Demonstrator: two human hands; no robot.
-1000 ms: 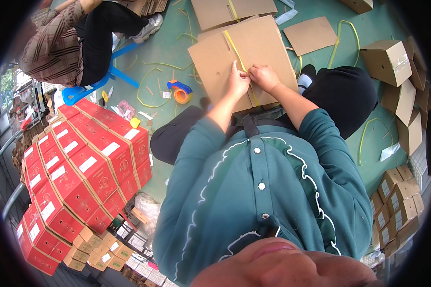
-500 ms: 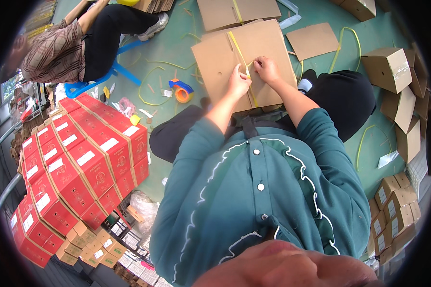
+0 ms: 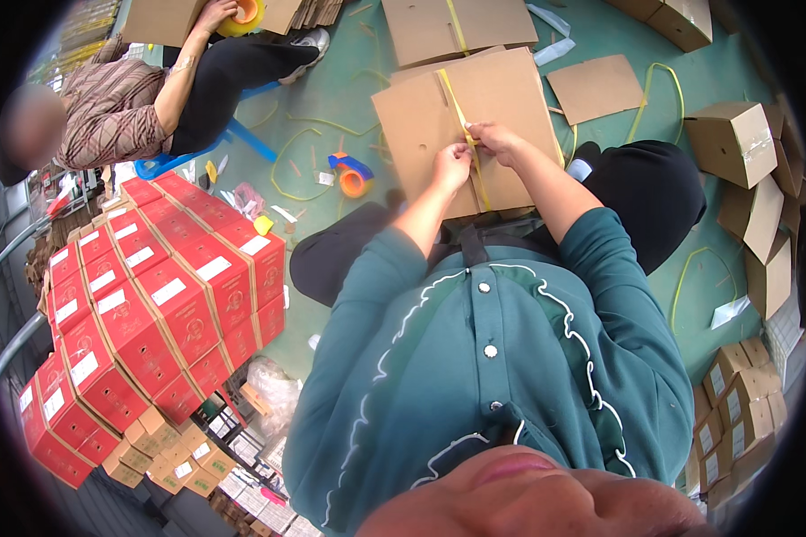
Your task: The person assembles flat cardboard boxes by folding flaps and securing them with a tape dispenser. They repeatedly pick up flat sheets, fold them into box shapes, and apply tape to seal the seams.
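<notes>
A stack of flattened cardboard (image 3: 519, 98) lies between my knees, with a yellow packing strap (image 3: 451, 97) running lengthwise over it. My left hand (image 3: 450, 167) is closed, its thumb and fingertips pinching the strap near the middle of the top sheet. Just beyond and to the right, my right hand (image 3: 501, 145) pinches the same strap between thumb and forefinger. The fingertips of both hands are close together over the cardboard. Whether the strap is knotted there is too small to tell.
Beyond lies another strapped cardboard stack (image 3: 457, 31); a loose sheet (image 3: 595, 88) is at its right. A blue-and-orange tape dispenser (image 3: 352, 175) sits on the floor. Red cartons (image 3: 184, 304) rise at left, brown boxes (image 3: 734, 148) at right. A co-worker (image 3: 116, 121) sits at upper left.
My left hand has curled its fingers in on the strap, and my right hand has come in closer to it. The co-worker's hand now shows with a tape roll beside a cardboard piece.
</notes>
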